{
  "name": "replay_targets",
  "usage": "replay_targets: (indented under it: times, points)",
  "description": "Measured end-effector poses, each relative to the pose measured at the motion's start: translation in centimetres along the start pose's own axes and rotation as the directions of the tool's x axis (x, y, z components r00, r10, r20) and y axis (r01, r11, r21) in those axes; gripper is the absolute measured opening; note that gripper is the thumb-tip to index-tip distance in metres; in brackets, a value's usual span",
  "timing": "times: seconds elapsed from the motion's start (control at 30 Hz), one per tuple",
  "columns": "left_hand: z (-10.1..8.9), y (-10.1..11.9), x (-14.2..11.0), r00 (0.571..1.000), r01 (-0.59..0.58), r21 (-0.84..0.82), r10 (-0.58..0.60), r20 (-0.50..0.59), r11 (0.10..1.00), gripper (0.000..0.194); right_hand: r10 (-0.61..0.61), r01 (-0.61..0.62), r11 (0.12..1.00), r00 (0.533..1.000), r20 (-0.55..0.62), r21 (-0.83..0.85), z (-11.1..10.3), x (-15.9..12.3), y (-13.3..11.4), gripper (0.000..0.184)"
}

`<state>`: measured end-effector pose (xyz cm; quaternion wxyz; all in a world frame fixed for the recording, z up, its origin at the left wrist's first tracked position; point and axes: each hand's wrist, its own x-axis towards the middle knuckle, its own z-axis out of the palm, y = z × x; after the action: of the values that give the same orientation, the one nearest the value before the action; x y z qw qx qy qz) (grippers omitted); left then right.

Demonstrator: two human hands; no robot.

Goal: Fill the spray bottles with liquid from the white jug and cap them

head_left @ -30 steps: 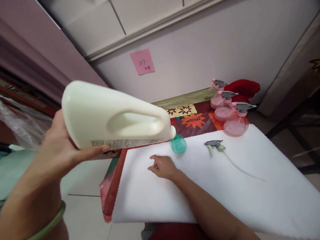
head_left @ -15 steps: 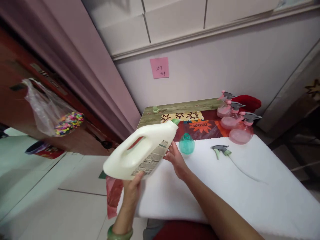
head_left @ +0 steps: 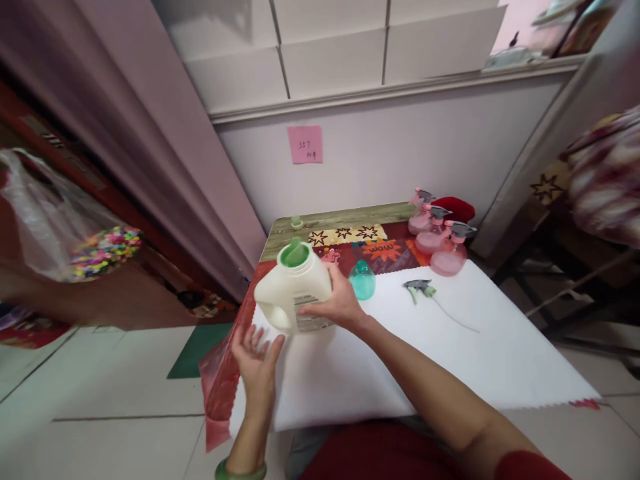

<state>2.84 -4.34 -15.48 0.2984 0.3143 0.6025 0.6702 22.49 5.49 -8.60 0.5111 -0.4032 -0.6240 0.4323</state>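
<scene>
A cream-white jug [head_left: 281,283] with a green pour spout in its open mouth stands nearly upright above the table. My right hand [head_left: 343,301] grips its right side, thumb across the printed label. Just below the jug's handle, my left hand [head_left: 256,360] is open with its fingers spread, and I cannot tell whether it touches the jug. To the right of the jug sits a small round teal bottle [head_left: 362,283], its neck uncapped. A grey and green spray trigger head [head_left: 423,288] with a thin tube lies on the white cloth [head_left: 400,353].
Several pink-tinted spray bottles [head_left: 449,259] line the table's back right, by a red object [head_left: 454,209]. A small green cap [head_left: 297,223] is at the back left. On the left hangs a plastic bag [head_left: 45,220] of colourful bits. A stool [head_left: 545,280] stands at right.
The jug has gone from lying tilted to nearly upright, its mouth now towards me. My right hand has closed on its side, and my left hand has let go of it.
</scene>
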Motion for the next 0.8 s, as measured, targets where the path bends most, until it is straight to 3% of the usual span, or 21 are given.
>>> replay_targets:
  times: [0.07, 0.13, 0.27, 0.33, 0.4, 0.5, 0.6, 0.7, 0.8]
  points:
    - [-1.0, 0.4, 1.1, 0.985, -0.172, 0.090, 0.168, 0.042, 0.981, 0.103, -0.010, 0.017, 0.996, 0.997, 0.079, -0.086, 0.3, 0.5, -0.1, 0.096]
    - [-1.4, 0.8, 1.8, 0.962, -0.258, 0.117, 0.244, 0.125, 0.959, 0.100, -0.004, 0.018, 0.996, 0.989, 0.151, -0.090, 0.3, 1.0, 0.3, 0.097]
    - [-0.9, 1.7, 2.7, 0.951, -0.227, 0.125, 0.193, 0.241, 0.966, 0.085, -0.045, 0.065, 0.995, 0.971, 0.236, -0.078, -0.1, 1.1, 1.6, 0.104]
    - [-0.6, 2.0, 3.3, 0.957, -0.206, 0.167, 0.163, 0.241, 0.964, 0.070, -0.101, 0.134, 0.978, 0.974, 0.204, -0.159, -0.7, 0.4, 2.1, 0.108]
    - [-0.6, 2.4, 4.1, 0.959, -0.184, 0.208, 0.128, 0.253, 0.961, 0.059, -0.179, 0.211, 0.947, 0.973, 0.147, -0.241, -2.0, -1.0, 2.6, 0.101]
    - [-0.6, 3.1, 5.3, 0.948, -0.134, 0.252, 0.050, 0.314, 0.958, 0.054, -0.255, 0.250, 0.912, 0.967, 0.027, -0.325, -5.6, -3.6, 3.8, 0.061]
    - [-0.5, 4.0, 5.8, 0.942, -0.065, 0.246, -0.022, 0.336, 0.967, 0.051, -0.216, 0.116, 0.867, 0.964, -0.156, -0.484, -11.1, -5.7, 5.7, 0.034]
    - [0.1, 4.6, 5.8, 0.958, -0.022, 0.193, -0.035, 0.286, 0.981, 0.043, -0.104, -0.137, 0.712, 0.949, -0.296, -0.689, -16.8, -6.7, 7.7, 0.029]
    - [0.7, 4.7, 5.9, 0.988, -0.050, 0.144, 0.028, 0.154, 0.988, 0.036, 0.031, -0.354, 0.540, 0.915, -0.402, -0.763, -20.8, -7.3, 9.4, 0.034]
